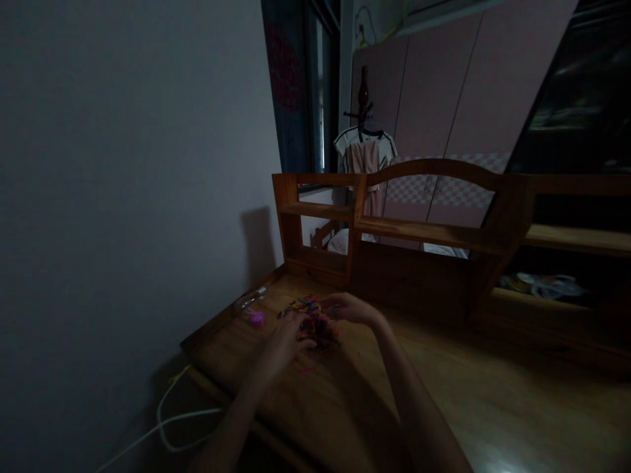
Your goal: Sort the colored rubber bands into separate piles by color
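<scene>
A heap of small, many-coloured pieces (320,330) lies on the wooden desk top; they look like little bands, but the dim light hides their exact kind. At the heap's near left side is my left hand (286,336), its thumb held apart from the fingers. My right hand (351,309) arches over the far right side, fingers curved toward the pile with a gap to the thumb. Both hands touch or nearly touch the pieces, and nothing is visibly gripped. Left of the heap lie a purple cap-like object (257,318) and a clear plastic container (250,300).
A wooden desk (473,387) carries a shelf unit (419,230) along its back, with plastic bags (542,286) on the right shelf. The pale wall (138,164) borders the left. A white cable (165,427) hangs beside the near left edge. Few pink bits (304,369) lie near the heap.
</scene>
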The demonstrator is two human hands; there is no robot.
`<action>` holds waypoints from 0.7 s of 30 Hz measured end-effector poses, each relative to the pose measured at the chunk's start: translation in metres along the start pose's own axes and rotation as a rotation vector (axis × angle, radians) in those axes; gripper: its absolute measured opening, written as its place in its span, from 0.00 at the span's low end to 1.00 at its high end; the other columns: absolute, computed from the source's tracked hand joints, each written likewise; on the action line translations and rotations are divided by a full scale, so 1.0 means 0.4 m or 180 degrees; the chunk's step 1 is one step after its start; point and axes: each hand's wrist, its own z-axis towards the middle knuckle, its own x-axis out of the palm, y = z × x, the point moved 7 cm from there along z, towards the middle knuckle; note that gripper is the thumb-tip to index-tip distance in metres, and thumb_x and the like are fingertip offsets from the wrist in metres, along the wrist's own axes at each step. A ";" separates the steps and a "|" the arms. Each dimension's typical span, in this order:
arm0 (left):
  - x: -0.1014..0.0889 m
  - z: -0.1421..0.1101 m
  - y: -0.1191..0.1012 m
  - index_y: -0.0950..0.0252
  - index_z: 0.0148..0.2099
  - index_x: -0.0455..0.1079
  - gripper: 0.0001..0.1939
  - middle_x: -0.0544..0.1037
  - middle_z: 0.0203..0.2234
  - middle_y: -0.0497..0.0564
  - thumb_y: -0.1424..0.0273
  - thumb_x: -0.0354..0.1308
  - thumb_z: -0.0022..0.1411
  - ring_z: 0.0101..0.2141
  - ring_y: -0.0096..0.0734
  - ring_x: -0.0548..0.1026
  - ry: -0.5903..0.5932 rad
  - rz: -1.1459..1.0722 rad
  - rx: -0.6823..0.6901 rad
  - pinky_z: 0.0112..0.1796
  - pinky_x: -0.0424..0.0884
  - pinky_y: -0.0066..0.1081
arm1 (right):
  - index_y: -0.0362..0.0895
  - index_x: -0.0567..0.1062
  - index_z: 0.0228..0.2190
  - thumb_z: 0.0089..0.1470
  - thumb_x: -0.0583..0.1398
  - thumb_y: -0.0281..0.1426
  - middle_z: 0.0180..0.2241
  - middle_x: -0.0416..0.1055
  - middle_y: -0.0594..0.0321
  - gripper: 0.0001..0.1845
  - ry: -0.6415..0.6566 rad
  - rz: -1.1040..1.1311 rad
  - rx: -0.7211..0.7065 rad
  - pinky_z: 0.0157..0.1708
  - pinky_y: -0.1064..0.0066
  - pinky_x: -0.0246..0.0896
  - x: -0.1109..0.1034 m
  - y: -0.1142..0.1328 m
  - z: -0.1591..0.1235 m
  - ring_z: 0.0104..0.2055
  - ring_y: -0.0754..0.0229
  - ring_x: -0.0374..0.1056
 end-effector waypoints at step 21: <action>0.044 -0.012 0.043 0.65 0.40 0.69 0.09 0.74 0.34 0.53 0.77 0.52 0.57 0.35 0.35 0.73 -0.0316 0.0244 -0.0237 0.39 0.67 0.33 | 0.44 0.80 0.35 0.45 0.62 0.24 0.33 0.78 0.61 0.12 -0.1003 -0.0654 -0.0117 0.34 0.73 0.65 0.059 -0.022 0.055 0.36 0.57 0.73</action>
